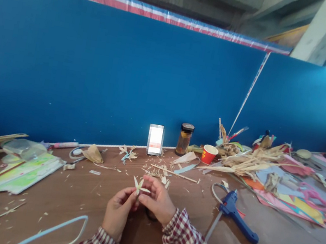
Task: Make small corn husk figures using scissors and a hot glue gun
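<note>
A small pale flower of corn-husk petals stands upright between my two hands, above the front middle of the table. My left hand pinches it low down with thumb and fingers. From the other side my right hand closes on it, thumb by the right petal and fingers curled behind. The flower's lower end is hidden by my fingers. Right of my hands lies a blue glue gun with its cord. Husk scraps and thin sticks are scattered just beyond my fingertips.
A lidded jar and a red paper cup stand toward the blue partition. Dry husks, coloured paper and pink scissors fill the right side. At left lie a green-white sheet and a light-blue bent strip.
</note>
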{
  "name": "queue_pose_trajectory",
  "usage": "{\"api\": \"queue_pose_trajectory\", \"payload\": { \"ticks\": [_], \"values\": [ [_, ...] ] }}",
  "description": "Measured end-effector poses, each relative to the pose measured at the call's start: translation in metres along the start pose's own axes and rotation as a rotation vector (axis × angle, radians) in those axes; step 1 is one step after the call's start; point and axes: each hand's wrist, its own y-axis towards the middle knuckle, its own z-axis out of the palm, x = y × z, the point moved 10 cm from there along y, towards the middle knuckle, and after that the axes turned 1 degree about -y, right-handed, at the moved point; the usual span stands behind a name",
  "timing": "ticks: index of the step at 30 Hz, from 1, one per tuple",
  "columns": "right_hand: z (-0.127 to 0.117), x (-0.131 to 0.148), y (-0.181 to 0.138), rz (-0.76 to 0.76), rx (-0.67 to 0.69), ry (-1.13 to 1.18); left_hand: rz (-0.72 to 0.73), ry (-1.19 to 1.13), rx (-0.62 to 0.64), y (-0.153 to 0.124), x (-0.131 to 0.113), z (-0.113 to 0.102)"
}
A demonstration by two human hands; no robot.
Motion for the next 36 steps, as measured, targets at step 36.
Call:
{"api": "queue_pose_trajectory", "payload": {
  "ticks": [36],
  "values": [
    [-0.012,-0.002,-0.002,0.007,-0.161,-0.249,-0.118,-0.074,-0.105,-0.005,0.005,-0.005]
  ]
}}
